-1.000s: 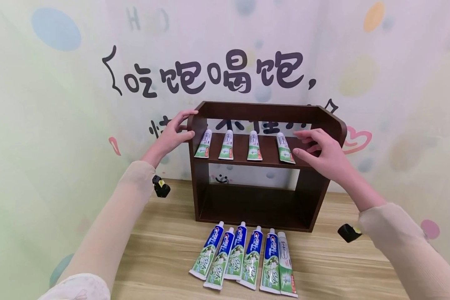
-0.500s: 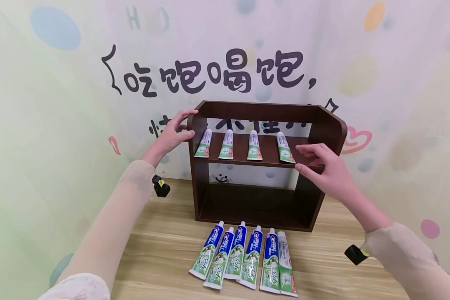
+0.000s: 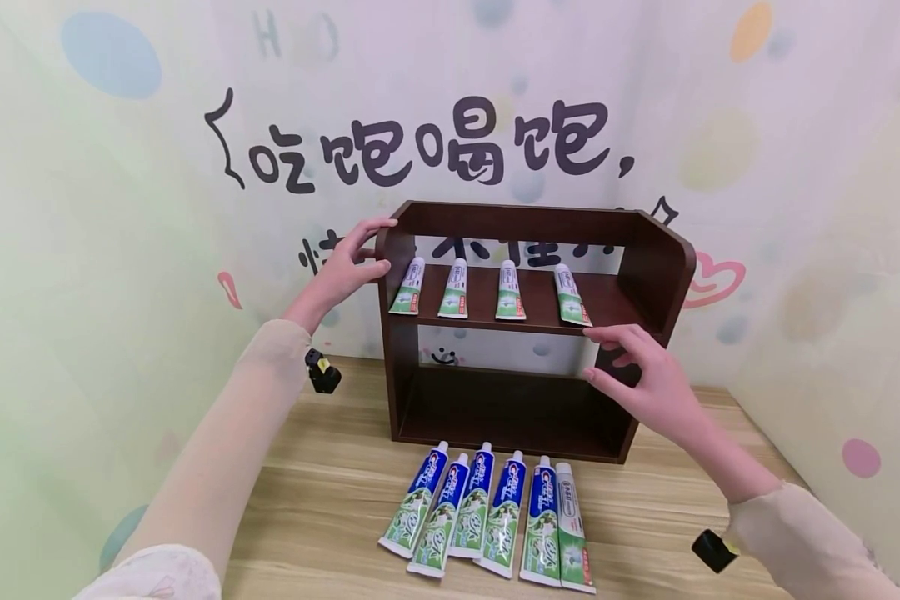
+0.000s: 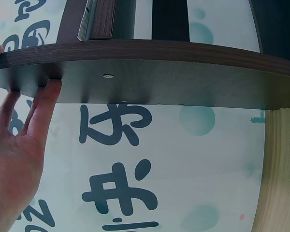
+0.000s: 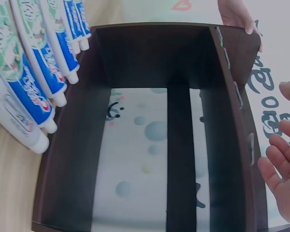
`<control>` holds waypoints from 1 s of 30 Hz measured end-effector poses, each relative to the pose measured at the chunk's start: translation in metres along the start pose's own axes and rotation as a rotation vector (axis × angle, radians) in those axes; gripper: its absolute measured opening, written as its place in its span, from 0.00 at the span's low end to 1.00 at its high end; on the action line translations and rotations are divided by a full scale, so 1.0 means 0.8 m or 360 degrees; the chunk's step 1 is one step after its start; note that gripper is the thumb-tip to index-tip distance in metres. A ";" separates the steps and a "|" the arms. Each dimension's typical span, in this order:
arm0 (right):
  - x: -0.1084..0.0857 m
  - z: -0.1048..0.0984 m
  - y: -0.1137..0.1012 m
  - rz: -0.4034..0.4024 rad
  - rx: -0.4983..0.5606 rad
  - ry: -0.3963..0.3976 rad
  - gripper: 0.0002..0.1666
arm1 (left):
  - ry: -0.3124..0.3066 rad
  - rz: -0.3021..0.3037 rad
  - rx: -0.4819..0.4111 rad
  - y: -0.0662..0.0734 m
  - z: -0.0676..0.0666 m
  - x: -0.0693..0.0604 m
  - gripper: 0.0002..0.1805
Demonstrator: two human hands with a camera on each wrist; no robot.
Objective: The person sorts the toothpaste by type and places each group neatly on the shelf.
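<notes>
A dark brown two-tier shelf stands on the table. Along its upper board several white-and-green toothpaste tubes lie spaced apart, caps to the back. My left hand holds the shelf's left side panel, fingers against the outer face and a fingertip at the edge. In front of the shelf's right end, my right hand hovers with loosely bent fingers and holds nothing. The rightmost upper tube is just above its fingertips. On the table, several blue-and-green toothpaste tubes lie side by side.
At the right of the table row lies one white-and-green toothpaste tube, touching a blue one. The shelf's lower board is behind that row. A printed wall cloth hangs close behind the shelf.
My right hand has moved down from beside the rightmost upper tube to below the upper board's front edge. The left hand and all the tubes have stayed in place.
</notes>
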State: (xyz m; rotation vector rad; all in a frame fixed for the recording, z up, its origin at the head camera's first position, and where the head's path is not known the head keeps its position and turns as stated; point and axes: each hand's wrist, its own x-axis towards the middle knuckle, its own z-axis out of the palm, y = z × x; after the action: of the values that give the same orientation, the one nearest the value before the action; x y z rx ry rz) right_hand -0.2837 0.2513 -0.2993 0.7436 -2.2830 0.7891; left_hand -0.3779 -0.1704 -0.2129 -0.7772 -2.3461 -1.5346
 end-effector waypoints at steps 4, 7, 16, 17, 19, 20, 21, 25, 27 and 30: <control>-0.011 0.009 0.003 0.0012 0.0028 -0.0018 0.29 | -0.0005 -0.0006 -0.0005 0.000 0.000 0.000 0.33; -0.019 0.016 0.005 0.0022 0.0049 -0.0034 0.29 | -0.0005 -0.0004 -0.0003 0.000 0.000 0.000 0.32; -0.047 0.038 0.010 0.0087 0.0021 -0.0129 0.28 | -0.0002 -0.0002 0.0006 0.003 0.000 -0.002 0.32; -0.049 0.041 0.011 0.0083 0.0021 -0.0131 0.28 | -0.0003 -0.0003 0.0007 0.003 0.000 -0.001 0.32; -0.055 0.046 0.012 0.0092 0.0011 -0.0136 0.28 | -0.0005 -0.0008 0.0008 0.003 0.000 -0.001 0.32; -0.058 0.048 0.013 0.0094 0.0010 -0.0137 0.29 | -0.0007 -0.0009 0.0007 0.003 0.000 -0.001 0.32; -0.061 0.051 0.014 0.0101 0.0017 -0.0146 0.29 | -0.0008 -0.0013 0.0009 0.002 0.000 -0.001 0.32; -0.074 0.060 0.018 0.0146 0.0024 -0.0177 0.30 | -0.0009 -0.0015 0.0011 0.003 0.000 -0.001 0.33; -0.081 0.064 0.019 0.0168 0.0035 -0.0195 0.31 | -0.0008 -0.0015 0.0015 0.003 0.000 -0.001 0.33; -0.090 0.071 0.021 0.0192 0.0039 -0.0215 0.31 | -0.0005 -0.0015 0.0018 0.003 0.000 -0.001 0.33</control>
State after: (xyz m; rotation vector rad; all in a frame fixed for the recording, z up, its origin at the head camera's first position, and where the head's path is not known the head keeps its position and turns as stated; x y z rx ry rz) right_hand -0.2678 0.2454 -0.3911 0.6940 -2.4626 0.8463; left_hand -0.3763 -0.1703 -0.2115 -0.7674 -2.3620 -1.5233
